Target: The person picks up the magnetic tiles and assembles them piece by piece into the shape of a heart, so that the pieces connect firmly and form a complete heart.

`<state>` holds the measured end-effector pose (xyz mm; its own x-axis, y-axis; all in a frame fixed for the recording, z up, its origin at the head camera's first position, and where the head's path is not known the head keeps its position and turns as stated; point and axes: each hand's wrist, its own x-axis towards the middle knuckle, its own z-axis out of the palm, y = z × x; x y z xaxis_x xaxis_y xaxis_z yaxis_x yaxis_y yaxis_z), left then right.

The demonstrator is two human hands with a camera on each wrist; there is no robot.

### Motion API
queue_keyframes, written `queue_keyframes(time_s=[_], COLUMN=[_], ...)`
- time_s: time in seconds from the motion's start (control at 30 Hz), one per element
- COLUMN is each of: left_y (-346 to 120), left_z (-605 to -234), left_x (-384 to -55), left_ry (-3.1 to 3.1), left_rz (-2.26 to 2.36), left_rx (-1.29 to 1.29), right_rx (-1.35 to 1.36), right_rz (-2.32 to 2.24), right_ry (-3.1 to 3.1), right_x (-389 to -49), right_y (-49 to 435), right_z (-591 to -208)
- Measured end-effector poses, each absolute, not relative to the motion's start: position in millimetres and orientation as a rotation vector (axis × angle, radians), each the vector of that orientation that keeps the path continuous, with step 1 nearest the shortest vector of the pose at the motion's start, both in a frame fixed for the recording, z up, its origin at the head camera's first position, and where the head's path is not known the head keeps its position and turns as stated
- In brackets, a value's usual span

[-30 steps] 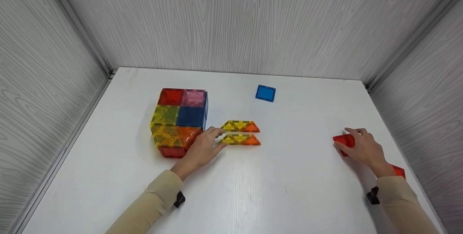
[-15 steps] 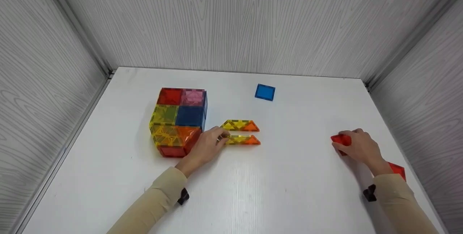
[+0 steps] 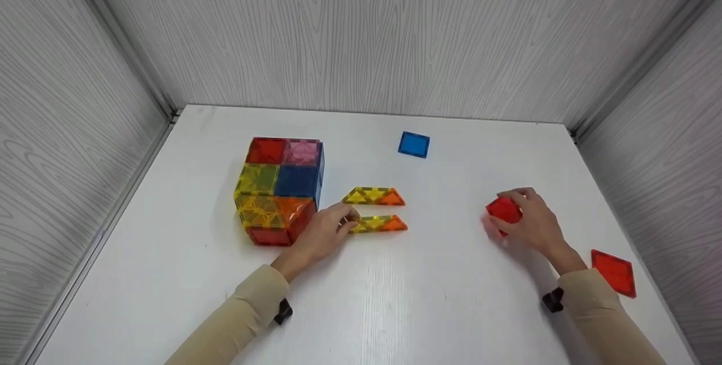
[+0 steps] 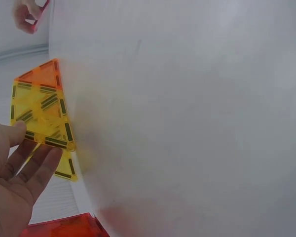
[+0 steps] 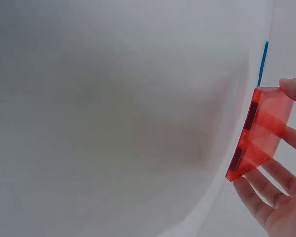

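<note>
My left hand (image 3: 322,235) pinches the left end of the nearer strip of yellow and orange magnetic tiles (image 3: 378,223). In the left wrist view, thumb and fingers sit on either side of that strip's yellow end (image 4: 42,116). A matching strip (image 3: 373,196) lies just beyond, apart from the first. At the right, my right hand (image 3: 533,219) grips a red magnetic tile (image 3: 506,210) by its edges. The right wrist view has this red tile (image 5: 266,128) tilted between thumb and fingers, above the table.
Left of the strips stands a block built of coloured magnetic tiles (image 3: 296,180), close to my left hand. A blue square tile (image 3: 414,144) lies towards the back. Another red tile (image 3: 613,272) lies by the table's right edge. Wood-grain panels (image 3: 361,38) enclose the table.
My right hand has carried its red tile leftwards, uncovering the other red tile. My left thumb and fingers have come together on the nearer strip, which has shifted slightly towards me.
</note>
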<state>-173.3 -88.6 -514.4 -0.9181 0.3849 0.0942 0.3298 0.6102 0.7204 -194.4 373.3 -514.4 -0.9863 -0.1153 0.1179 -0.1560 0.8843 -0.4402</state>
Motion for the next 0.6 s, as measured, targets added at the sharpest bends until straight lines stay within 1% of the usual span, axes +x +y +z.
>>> queue_keyframes(time_s=[0.27,0.5,0.6], left_y=[-88,-82,-79], left_z=[-517,-517,-517], left_x=[-165,-160,-159], left_ry=[2.729,2.734,2.718], left_rz=[1.208,1.219,1.237], left_rx=[0.611,0.714,0.728], right_rx=[0.4,0.708,0.795], right_rz=[0.909,1.048,1.103], right_ry=[-2.842,-2.75,-2.752], right_x=[-201,-203,-203], right_y=[338,305,293], right_z=[-517,-518,-518])
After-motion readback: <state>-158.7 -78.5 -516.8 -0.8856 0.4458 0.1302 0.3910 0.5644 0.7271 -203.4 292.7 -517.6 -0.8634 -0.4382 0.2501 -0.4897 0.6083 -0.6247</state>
